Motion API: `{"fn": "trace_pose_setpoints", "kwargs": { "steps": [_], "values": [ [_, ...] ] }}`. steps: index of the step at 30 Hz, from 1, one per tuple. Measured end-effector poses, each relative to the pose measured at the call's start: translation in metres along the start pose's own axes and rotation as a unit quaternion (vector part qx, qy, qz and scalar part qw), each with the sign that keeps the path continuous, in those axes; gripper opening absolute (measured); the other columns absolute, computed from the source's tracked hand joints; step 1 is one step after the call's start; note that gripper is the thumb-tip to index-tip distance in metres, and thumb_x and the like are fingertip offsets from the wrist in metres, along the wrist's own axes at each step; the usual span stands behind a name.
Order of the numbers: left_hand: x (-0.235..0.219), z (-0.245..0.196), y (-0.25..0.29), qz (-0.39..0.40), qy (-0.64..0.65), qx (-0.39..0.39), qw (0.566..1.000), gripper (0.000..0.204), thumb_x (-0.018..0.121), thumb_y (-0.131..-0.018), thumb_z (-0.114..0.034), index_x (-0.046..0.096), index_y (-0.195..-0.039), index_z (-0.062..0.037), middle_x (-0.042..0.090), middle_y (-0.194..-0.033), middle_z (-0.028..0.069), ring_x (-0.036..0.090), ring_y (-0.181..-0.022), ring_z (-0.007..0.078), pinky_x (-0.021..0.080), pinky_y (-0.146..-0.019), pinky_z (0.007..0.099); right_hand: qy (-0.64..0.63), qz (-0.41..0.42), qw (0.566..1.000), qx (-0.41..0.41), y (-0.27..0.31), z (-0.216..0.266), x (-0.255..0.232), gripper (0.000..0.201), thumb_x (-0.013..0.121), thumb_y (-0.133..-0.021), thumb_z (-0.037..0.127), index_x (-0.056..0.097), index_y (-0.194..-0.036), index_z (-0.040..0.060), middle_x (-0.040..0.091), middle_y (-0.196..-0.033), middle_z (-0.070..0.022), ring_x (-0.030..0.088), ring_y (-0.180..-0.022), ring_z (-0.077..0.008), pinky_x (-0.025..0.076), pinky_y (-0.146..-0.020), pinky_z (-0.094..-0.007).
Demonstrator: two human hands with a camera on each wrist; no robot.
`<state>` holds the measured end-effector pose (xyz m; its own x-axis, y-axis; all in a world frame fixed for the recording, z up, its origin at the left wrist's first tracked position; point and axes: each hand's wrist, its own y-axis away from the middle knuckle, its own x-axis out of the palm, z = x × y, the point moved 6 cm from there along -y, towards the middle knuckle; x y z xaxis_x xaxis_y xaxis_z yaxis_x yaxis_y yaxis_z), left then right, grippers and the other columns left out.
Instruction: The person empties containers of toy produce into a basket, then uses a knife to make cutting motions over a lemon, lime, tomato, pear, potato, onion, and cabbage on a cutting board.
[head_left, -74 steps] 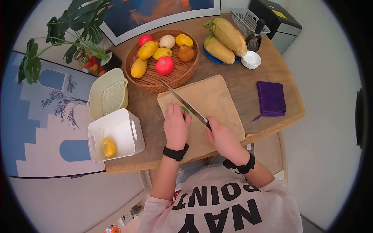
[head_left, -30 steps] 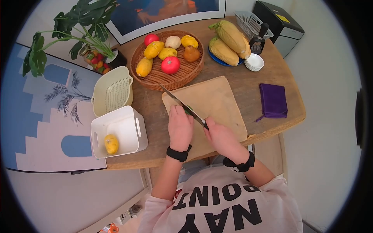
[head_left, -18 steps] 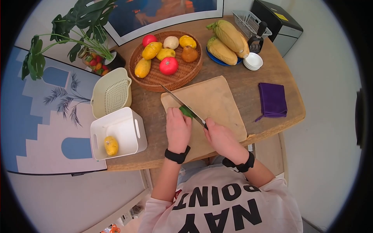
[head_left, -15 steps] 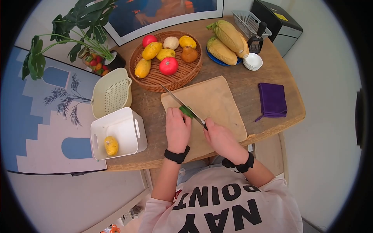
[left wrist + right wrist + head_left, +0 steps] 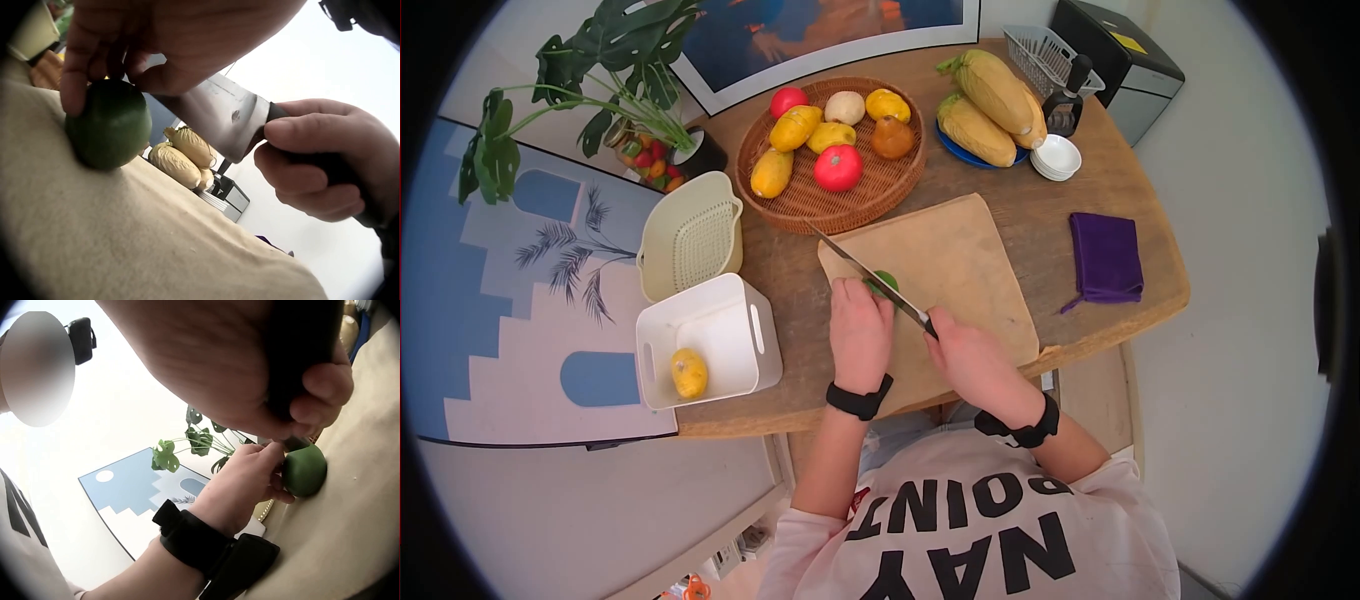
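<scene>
On the beige cutting board (image 5: 955, 250) sits a smooth, round green fruit (image 5: 112, 128), whose exact kind does not show. My left hand (image 5: 861, 335) holds it from above, fingertips curled over its side in the left wrist view. My right hand (image 5: 973, 362) grips the black handle of a kitchen knife (image 5: 858, 262). In the head view the long blade crosses over the fruit, its tip pointing to the far left by the wicker basket. The left wrist view shows the broad blade (image 5: 219, 115) behind the left fingers, close to the fruit. Part of the fruit is hidden by the left hand.
Beyond the board stands the wicker basket (image 5: 865, 208) of yellow and red fruit. A white bin (image 5: 740, 375) holding one yellow fruit and a pale green colander (image 5: 690, 240) are at left. Corn cobs (image 5: 990, 100), white bowls (image 5: 1056, 158) and a purple cloth (image 5: 1106, 257) lie right.
The blade has shifted slightly over the fruit, its tip a little farther left. More green shows beyond the blade than one second ago. Both hands keep their holds.
</scene>
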<state>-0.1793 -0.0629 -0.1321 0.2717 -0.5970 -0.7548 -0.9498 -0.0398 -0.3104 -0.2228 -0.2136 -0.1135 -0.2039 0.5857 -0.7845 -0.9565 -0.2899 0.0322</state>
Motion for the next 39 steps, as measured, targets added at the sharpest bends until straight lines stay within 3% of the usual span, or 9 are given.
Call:
{"fn": "trace_pose_setpoints", "kwargs": {
  "steps": [18, 27, 31, 33, 36, 39],
  "values": [
    [-0.003, 0.013, 0.005, 0.010, 0.052, -0.028, 0.998, 0.014, 0.061, -0.086, 0.002, 0.048, -0.092, 0.0038, 0.050, -0.097, 0.0235, 0.055, -0.089, 0.0447, 0.047, -0.076, 0.0505, 0.004, 0.006, 1.000, -0.020, 0.004, -0.002, 0.003, 0.019, 0.059, -0.100, 0.015, 0.046, -0.105, 0.0013, 0.065, -0.079, -0.0239, 0.065, -0.075, -0.0456, 0.050, -0.064, -0.0536],
    [-0.004, 0.017, 0.010, 0.002, 0.075, -0.047, 0.996, 0.015, 0.061, -0.091, 0.000, 0.047, -0.091, 0.0032, 0.050, -0.095, 0.0228, 0.055, -0.085, 0.0441, 0.047, -0.075, 0.0501, -0.008, 0.009, 1.000, -0.012, 0.004, -0.004, 0.003, 0.020, 0.058, -0.100, 0.016, 0.047, -0.104, 0.0001, 0.065, -0.077, -0.0232, 0.066, -0.074, -0.0444, 0.052, -0.064, -0.0531],
    [-0.003, 0.020, 0.010, 0.008, 0.058, -0.059, 0.997, 0.019, 0.066, -0.091, -0.007, 0.050, -0.097, 0.0016, 0.055, -0.098, 0.0230, 0.058, -0.090, 0.0427, 0.049, -0.077, 0.0489, -0.007, 0.011, 1.000, -0.016, 0.003, -0.007, 0.003, 0.019, 0.057, -0.100, 0.017, 0.047, -0.104, 0.0004, 0.066, -0.077, -0.0228, 0.067, -0.073, -0.0438, 0.052, -0.063, -0.0532],
    [-0.005, 0.017, 0.011, 0.019, 0.045, -0.072, 0.996, 0.024, 0.069, -0.090, -0.011, 0.053, -0.102, 0.0009, 0.058, -0.100, 0.0228, 0.060, -0.093, 0.0419, 0.050, -0.079, 0.0480, -0.019, -0.026, 0.999, -0.005, 0.003, -0.010, -0.003, 0.019, 0.057, -0.100, 0.017, 0.048, -0.104, 0.0009, 0.066, -0.078, -0.0228, 0.067, -0.073, -0.0439, 0.052, -0.063, -0.0531],
    [-0.004, 0.007, 0.009, 0.004, 0.004, -0.020, 1.000, 0.036, 0.075, -0.087, -0.017, 0.054, -0.111, 0.0001, 0.061, -0.102, 0.0218, 0.062, -0.097, 0.0402, 0.052, -0.084, 0.0464, -0.007, -0.032, 0.999, 0.035, 0.002, -0.020, -0.010, 0.018, 0.057, -0.100, 0.016, 0.048, -0.104, 0.0013, 0.067, -0.080, -0.0224, 0.067, -0.075, -0.0438, 0.052, -0.065, -0.0528],
    [0.007, 0.002, 0.002, 0.054, 0.042, 0.011, 0.998, 0.045, 0.079, -0.081, -0.015, 0.055, -0.115, 0.0005, 0.060, -0.104, 0.0209, 0.059, -0.102, 0.0402, 0.050, -0.091, 0.0463, 0.026, -0.038, 0.998, 0.039, 0.003, -0.032, -0.012, 0.017, 0.057, -0.100, 0.016, 0.049, -0.104, 0.0013, 0.068, -0.084, -0.0220, 0.068, -0.078, -0.0433, 0.053, -0.067, -0.0524]
  ]
}}
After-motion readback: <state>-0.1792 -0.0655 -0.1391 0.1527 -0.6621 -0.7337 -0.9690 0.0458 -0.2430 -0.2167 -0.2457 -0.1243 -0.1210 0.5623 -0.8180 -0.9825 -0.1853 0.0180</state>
